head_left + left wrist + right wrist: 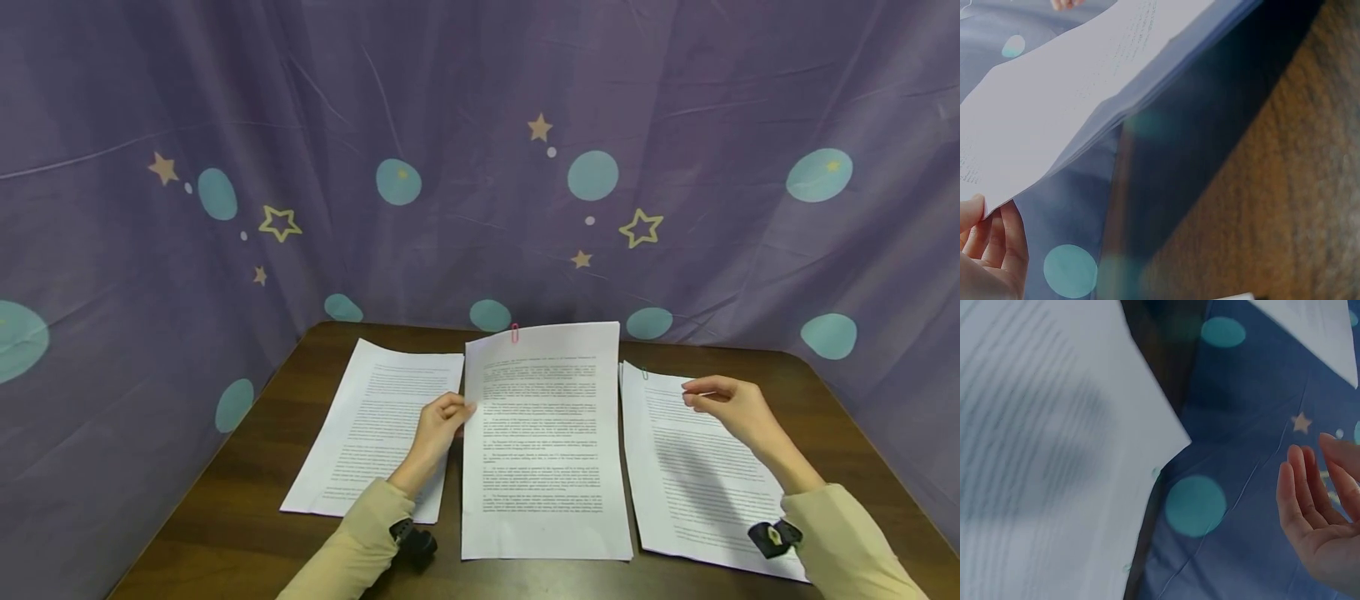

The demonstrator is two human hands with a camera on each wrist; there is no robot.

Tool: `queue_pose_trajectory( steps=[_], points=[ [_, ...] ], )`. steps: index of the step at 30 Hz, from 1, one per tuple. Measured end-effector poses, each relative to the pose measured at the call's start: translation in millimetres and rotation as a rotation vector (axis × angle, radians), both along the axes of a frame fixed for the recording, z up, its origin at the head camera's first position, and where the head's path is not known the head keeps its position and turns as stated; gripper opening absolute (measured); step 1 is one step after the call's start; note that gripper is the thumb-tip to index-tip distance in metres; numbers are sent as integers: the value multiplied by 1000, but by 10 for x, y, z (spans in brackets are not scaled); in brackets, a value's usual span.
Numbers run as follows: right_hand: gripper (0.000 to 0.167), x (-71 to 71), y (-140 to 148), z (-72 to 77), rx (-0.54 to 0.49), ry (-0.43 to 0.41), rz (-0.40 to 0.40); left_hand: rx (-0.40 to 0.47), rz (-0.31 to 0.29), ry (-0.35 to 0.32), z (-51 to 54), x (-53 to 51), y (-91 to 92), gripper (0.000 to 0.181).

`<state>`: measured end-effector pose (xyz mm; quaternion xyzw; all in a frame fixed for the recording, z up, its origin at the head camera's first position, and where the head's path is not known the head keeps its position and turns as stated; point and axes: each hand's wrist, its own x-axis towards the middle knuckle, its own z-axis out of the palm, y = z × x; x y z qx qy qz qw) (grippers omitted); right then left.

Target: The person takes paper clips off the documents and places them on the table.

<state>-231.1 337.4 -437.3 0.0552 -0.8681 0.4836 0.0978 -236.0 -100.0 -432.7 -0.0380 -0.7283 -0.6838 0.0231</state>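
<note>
My left hand pinches the left edge of a middle sheaf of printed paper between thumb and fingers. That sheaf is held up off the table, and several page edges show along its side in the left wrist view. A pink paper clip sits on its top edge. Over the right-hand stack of printed paper hovers my right hand, fingers loosely bent, thumb apart from them, with nothing visible between them in the right wrist view. A green paper clip is on that stack's upper left edge.
Another stack of printed paper lies on the left of the brown wooden table, partly behind my left hand. A purple patterned curtain hangs right behind the table's far edge.
</note>
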Motion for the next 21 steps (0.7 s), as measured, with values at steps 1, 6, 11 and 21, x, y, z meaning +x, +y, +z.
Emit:
queue_pose_trajectory(
  steps=[1,6,11,21],
  points=[
    [25,31,-92,87,-1,9,-2,0,-2,-3,1,-1,-1,13],
    [29,231,-569,636,74,48,43,21,-30,-28,49,9,-17,13],
    [26,196,-855,808,115,85,49,24,-49,-26,190,82,-10,13],
    [25,70,-1299,1010,39,103,115,29,-55,-8,268,138,-2,11]
  ],
)
